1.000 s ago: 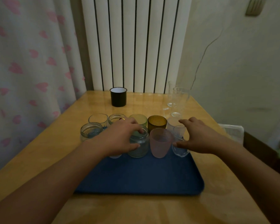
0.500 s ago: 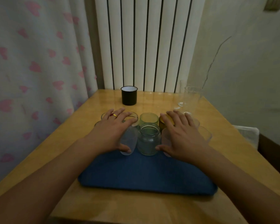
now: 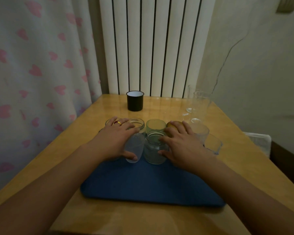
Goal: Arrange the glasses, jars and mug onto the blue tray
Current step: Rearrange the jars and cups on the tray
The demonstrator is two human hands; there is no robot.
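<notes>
The blue tray (image 3: 151, 184) lies on the wooden table with glasses and jars crowded along its far edge. My left hand (image 3: 112, 141) wraps a frosted clear glass (image 3: 134, 146), thumb on its front. My right hand (image 3: 182, 145) covers the pink glass, which is hidden under the palm, and its thumb touches a clear jar (image 3: 154, 150). Behind these stand another clear jar (image 3: 137, 123), a green glass (image 3: 155, 126) and an amber glass (image 3: 172, 124). Two clear glasses (image 3: 212, 144) sit at the right. The black mug (image 3: 135, 100) stands off the tray, at the table's back.
Tall clear glasses (image 3: 199, 102) stand at the table's back right corner. A white radiator (image 3: 151, 48) and a heart-patterned curtain (image 3: 32, 73) lie behind and to the left. A white cloth (image 3: 258, 143) lies just past the table's right edge.
My left hand shifted from the clear jar to the frosted glass. My right hand left the clear glass at the right and came to rest over the pink glass.
</notes>
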